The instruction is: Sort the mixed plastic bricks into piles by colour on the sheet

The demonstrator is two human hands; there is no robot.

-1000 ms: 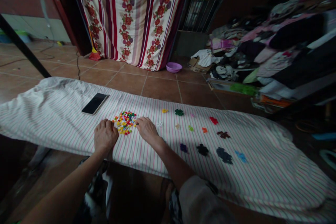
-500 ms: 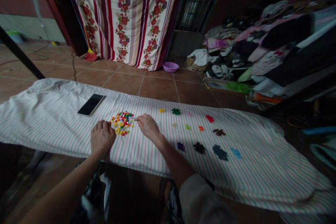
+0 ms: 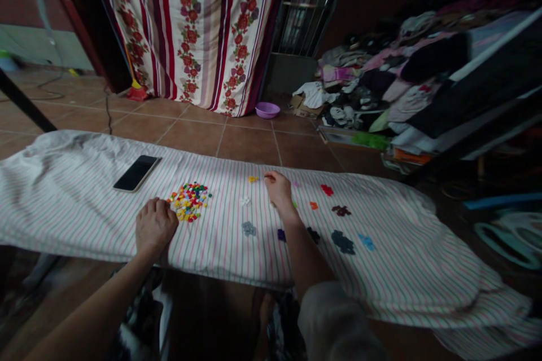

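Pieces (image 3: 189, 201) lie heaped beside the left hand's (image 3: 156, 224) fingertips, away from the right hand (image 3: 279, 189); both grips unclear.

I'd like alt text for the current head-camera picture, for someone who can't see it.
A person's left hand rests beside a mixed pile of small, colourful pieces on a striped cloth, while the right hand is among smaller, single-colour clusters. A smartphone lies beyond the left hand, and a floral striped curtain hangs behind.
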